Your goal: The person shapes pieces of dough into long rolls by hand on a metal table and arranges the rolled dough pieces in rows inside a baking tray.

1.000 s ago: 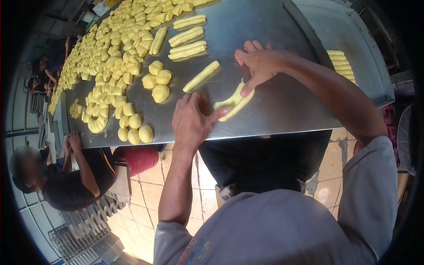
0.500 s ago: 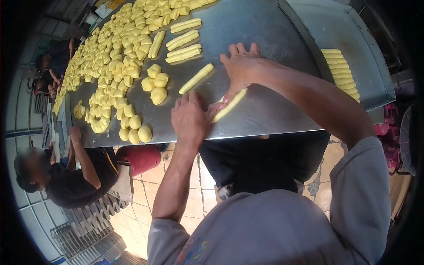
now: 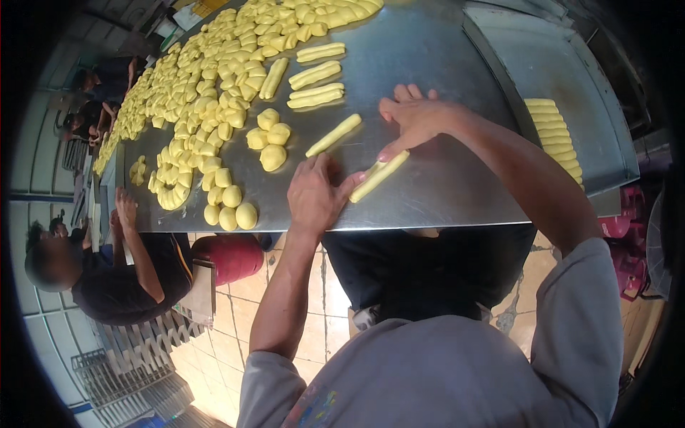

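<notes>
A: Where is the dough stick [image 3: 379, 175]?

B: On the steel table [image 3: 442, 107], near its front edge.

A: Grip state?

B: Left hand [image 3: 314, 196] and right hand [image 3: 412, 121] lie flat, fingers spread, touching the stick's two ends; neither clasps it.

We are seeing a pale yellow dough stick [image 3: 378, 175] lying diagonally near the steel table's front edge, seemingly smooth.

A steel table [image 3: 442, 64] carries yellow dough pieces [image 3: 214, 93] and a tray [image 3: 571, 78].
</notes>
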A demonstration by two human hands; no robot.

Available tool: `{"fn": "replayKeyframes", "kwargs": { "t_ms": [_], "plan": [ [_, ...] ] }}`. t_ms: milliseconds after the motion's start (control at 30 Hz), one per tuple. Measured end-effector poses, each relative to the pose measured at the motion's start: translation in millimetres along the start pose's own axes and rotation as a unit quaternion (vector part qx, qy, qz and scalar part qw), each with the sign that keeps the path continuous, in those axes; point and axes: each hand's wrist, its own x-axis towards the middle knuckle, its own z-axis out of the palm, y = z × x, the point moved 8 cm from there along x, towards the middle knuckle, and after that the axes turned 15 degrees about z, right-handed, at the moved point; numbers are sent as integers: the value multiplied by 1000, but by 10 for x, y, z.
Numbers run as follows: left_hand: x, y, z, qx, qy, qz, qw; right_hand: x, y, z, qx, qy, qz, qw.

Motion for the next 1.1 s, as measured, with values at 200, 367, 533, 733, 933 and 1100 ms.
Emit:
{"fn": "replayKeyframes", "kwargs": {
  "t_ms": [200,367,533,733,933,1100],
  "plan": [
    [-24,-77,34,-18,-14,-63,998,52,-49,36,20,39,17,999],
    [-36,-76,34,-70,-27,-61,995,73,18,5,44,27,1,999],
    [-54,-59,-18,15,57,21,998,7,-13,-3,90,120,1,989],
    [-194,42,-51,-74,56,34,995,-148,-43,-41,220,19,-127,967],
    [-232,7,11,-111,9,48,993,-292,-190,-106,235,70,-159,956],
    [-231,-107,-6,-74,-40,18,996,-288,-212,-67,245,103,-209,941]
  ]
}}
